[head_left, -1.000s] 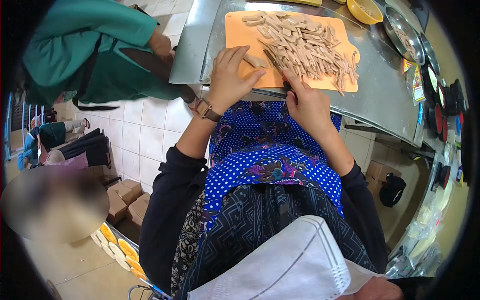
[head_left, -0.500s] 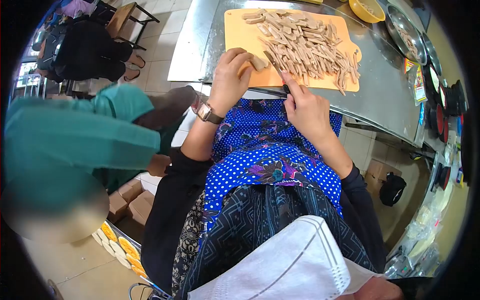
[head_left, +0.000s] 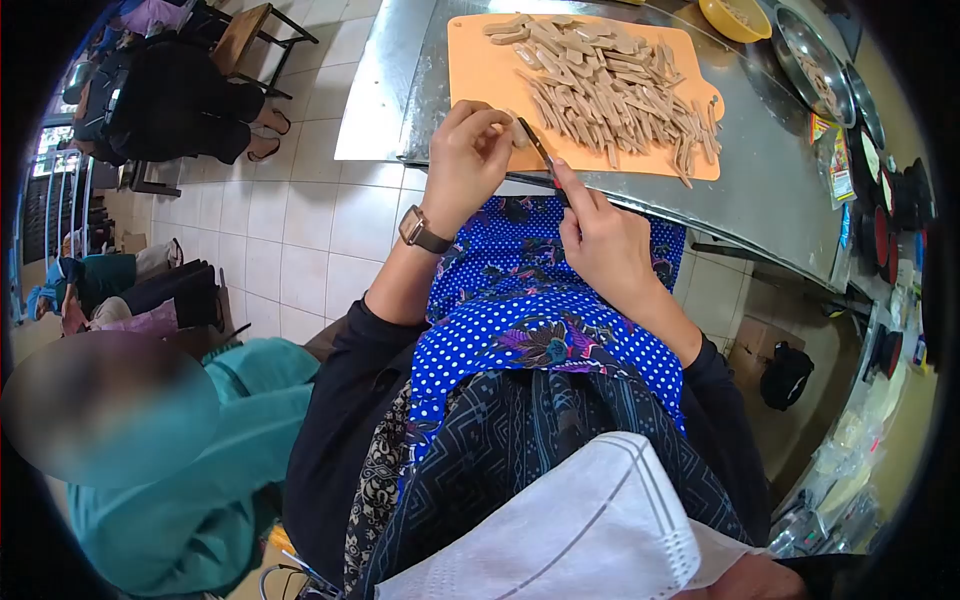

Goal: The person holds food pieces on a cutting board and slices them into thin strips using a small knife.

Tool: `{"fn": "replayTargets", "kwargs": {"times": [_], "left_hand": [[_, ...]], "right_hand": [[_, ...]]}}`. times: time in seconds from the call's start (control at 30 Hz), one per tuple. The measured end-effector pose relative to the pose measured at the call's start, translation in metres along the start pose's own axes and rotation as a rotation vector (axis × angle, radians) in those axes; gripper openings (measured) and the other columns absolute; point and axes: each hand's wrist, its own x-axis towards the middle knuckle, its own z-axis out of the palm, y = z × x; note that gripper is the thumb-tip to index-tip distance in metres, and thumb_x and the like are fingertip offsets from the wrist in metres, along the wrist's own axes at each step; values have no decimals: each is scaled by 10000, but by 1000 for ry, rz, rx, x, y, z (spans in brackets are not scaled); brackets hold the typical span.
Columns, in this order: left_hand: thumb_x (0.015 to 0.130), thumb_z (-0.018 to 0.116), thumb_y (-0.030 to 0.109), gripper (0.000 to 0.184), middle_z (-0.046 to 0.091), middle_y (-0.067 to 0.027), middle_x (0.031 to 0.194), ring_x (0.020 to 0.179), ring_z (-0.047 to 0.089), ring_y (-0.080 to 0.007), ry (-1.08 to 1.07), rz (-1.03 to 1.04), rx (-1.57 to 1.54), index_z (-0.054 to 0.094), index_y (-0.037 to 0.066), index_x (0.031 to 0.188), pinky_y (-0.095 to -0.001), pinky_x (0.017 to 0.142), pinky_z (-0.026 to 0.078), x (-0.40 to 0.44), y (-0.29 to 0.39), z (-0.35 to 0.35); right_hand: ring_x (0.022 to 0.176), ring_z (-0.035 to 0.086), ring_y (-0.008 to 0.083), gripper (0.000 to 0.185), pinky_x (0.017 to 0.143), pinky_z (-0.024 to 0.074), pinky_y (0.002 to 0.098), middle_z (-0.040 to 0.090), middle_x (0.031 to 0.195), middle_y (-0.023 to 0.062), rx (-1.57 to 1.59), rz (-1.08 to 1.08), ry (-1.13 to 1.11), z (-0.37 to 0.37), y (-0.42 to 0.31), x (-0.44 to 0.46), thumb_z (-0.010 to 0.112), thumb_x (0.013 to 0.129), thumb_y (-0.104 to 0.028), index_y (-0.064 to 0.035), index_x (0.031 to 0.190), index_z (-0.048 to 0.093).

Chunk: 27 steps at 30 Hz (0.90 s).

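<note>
Upper center: orange cutting board and pale tan strips; knife with dark blade and black-and-red handle. Upper right: yellow bowl. Center: vivid blue cloth, patterned with white polka dots and multicoloured floral motifs. Below: dark garment with blue-grey zigzag lines; black sleeves to either side. Bottom center: white mask, grey stripe. Lower left: teal clothing.
</note>
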Motion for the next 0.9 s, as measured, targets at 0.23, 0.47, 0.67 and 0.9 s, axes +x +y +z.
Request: {"fn": "replayTargets", "kwargs": {"times": [0.23, 0.47, 0.67, 0.9], "left_hand": [[838, 723, -9, 79, 669, -126, 880, 711, 693, -225, -59, -6, 47, 737, -38, 911, -316, 663, 572, 8, -1, -1], [826, 712, -15, 94, 677, -147, 876, 732, 716, -263, -96, 17, 93, 735, -47, 911, -332, 674, 586, 17, -5, 2], [806, 716, -10, 118, 705, -143, 863, 758, 730, -237, -138, 61, 126, 744, -44, 915, -314, 685, 588, 22, -10, 0], [807, 712, -10, 133, 708, -143, 868, 752, 726, -245, -130, 78, 136, 747, -49, 929, -319, 689, 591, 20, -13, 1]], "right_hand": [[627, 688, 315, 660, 572, 566, 417, 710, 896, 148, -8, -2, -33, -1, 0, 1, 648, 851, -62, -143, 1492, 511], [635, 690, 334, 641, 582, 570, 423, 716, 908, 160, 9, -8, -36, 1, 1, 2, 641, 858, -69, -135, 1484, 517], [570, 675, 326, 635, 514, 551, 426, 664, 779, 166, 53, -60, 53, -1, -1, 10, 663, 838, -91, -51, 1457, 525], [604, 684, 321, 636, 555, 563, 426, 714, 866, 156, 14, -20, 10, 5, -8, 17, 644, 858, -79, -120, 1482, 528]]}}
